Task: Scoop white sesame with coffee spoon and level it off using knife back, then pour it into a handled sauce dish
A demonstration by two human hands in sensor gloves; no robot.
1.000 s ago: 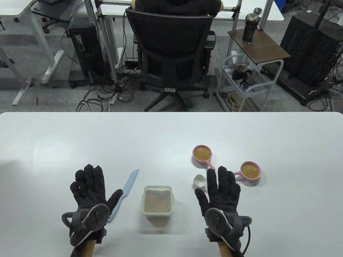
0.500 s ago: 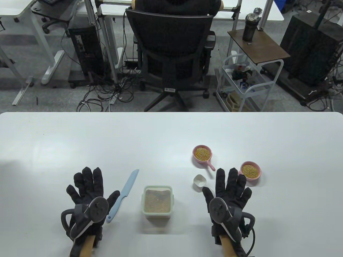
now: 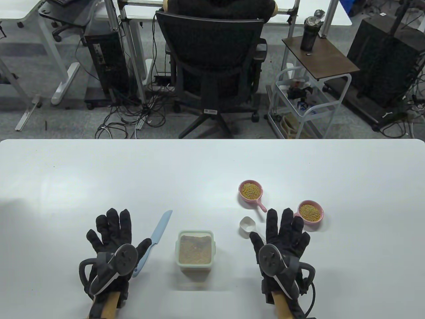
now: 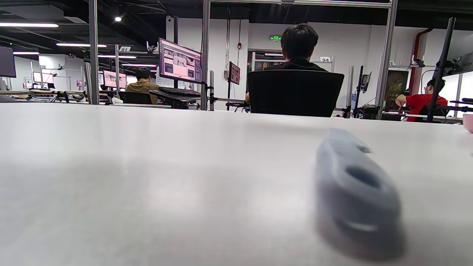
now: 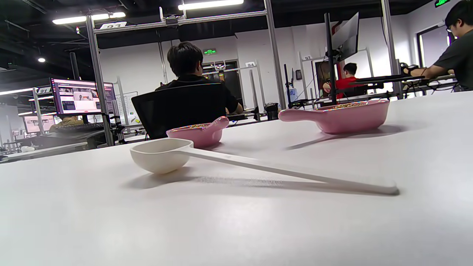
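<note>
Both hands (left [image 3: 111,232], right [image 3: 282,232]) flat, fingers spread, holding nothing; spoon [image 5: 162,155] unmarked.

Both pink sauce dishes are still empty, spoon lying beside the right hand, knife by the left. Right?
Not quite: both pink sauce dishes already hold yellowish grain, as the table view shows. The spoon does lie beside the right hand, the knife by the left hand.

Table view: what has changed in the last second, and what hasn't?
The right hand shifted right, off the spoon bowl and over the nearer dish's handle. The left hand drifted slightly toward the person; its thumb lies by the knife handle. Both are flat and spread, gripping nothing. Knife, spoon, sesame box and both dishes stayed put.
</note>
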